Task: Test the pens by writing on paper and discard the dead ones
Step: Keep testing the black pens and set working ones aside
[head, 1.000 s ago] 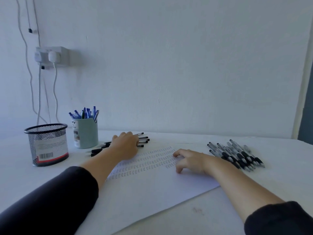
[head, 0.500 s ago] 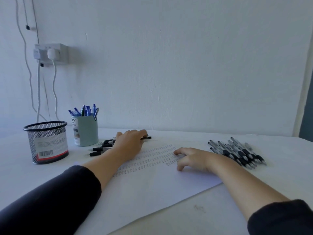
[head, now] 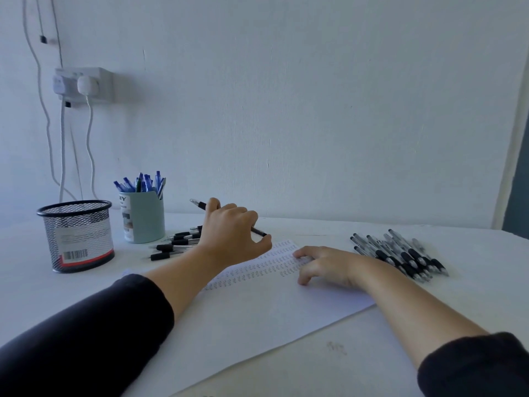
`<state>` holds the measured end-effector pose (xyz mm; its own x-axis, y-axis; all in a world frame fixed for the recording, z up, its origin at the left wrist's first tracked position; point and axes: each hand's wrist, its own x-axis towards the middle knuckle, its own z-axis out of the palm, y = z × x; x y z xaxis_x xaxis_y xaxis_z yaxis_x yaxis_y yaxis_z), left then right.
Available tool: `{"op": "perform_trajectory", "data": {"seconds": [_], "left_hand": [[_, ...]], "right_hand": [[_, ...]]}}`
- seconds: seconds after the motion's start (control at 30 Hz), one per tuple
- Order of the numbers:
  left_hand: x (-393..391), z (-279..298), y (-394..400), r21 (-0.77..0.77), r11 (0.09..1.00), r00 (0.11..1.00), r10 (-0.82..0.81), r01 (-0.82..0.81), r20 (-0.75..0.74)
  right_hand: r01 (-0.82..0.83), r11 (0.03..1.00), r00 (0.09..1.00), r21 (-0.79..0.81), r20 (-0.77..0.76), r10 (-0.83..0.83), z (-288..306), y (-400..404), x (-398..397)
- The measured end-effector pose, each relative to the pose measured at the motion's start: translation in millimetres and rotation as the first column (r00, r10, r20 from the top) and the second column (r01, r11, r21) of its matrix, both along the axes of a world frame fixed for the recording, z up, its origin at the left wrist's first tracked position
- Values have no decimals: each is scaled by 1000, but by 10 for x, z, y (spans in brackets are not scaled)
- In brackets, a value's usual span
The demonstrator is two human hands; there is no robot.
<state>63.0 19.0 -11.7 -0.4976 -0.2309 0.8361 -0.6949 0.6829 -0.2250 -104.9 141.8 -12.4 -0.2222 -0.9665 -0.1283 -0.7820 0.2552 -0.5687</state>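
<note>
The left hand [head: 229,233] grips a black pen [head: 200,204], fingers curled round its barrel, lifted just above the far edge of the paper [head: 257,305] — its clear end points toward the teal cup [head: 143,222]. The right hand [head: 329,265] rests on the paper with fingers loosely spread beside rows of scribbles. More pens lie in a left pile [head: 174,245] and a right pile [head: 400,253] — a mesh basket [head: 77,236] stands far left.

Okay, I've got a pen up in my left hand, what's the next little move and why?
Probably bring the pen down to the paper beside the last scribble rows and write. The left hand holds it lifted, untested, while the right hand rests on the sheet.
</note>
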Motion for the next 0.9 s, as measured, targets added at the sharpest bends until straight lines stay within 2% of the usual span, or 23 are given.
{"op": "perform_trajectory", "data": {"seconds": [0.13,0.23,0.33,0.43,0.53,0.6,0.63,0.7,0.73,0.77,0.8,0.83,0.9], "left_hand": [[10,2,18,3,997,997,-79,79,-20],[6,5,-18,10,998,998,-69,69,0],[14,7,-51,125,990,993,-77,66,85],[26,26,-43,245,958,986,-160,147,34],[-7,63,7,77,951,954,-301,299,15],[-2,138,82,13,947,947,-322,322,-21],[-1,179,136,75,949,951,-300,305,-69],[-27,252,284,294,914,954,-230,279,-190],[-51,293,358,408,851,932,-228,331,-282],[-83,353,422,510,746,880,-217,429,-423],[-121,410,467,582,604,801,-169,545,-574],[-167,454,500,604,459,710,-90,652,-698],[-237,500,554,578,242,586,46,779,-809]], "right_hand": [[-8,1000,1000,0,5,8,13,12,14],[0,1000,1000,1,-6,0,18,14,27],[10,1000,999,-4,-42,-10,35,22,33],[-21,1000,997,-18,-70,19,40,17,21],[-28,1000,995,0,-100,28,59,26,28],[-30,999,993,11,-111,31,73,38,28],[-33,999,993,15,-110,35,76,42,27],[-44,999,993,26,-112,46,90,60,29],[-53,998,991,28,-120,56,99,70,33],[-63,998,990,31,-126,66,105,75,34],[-65,997,989,37,-127,69,105,77,29],[-61,997,990,38,-122,65,105,72,22],[-44,998,992,34,-113,47,89,51,4]]}}
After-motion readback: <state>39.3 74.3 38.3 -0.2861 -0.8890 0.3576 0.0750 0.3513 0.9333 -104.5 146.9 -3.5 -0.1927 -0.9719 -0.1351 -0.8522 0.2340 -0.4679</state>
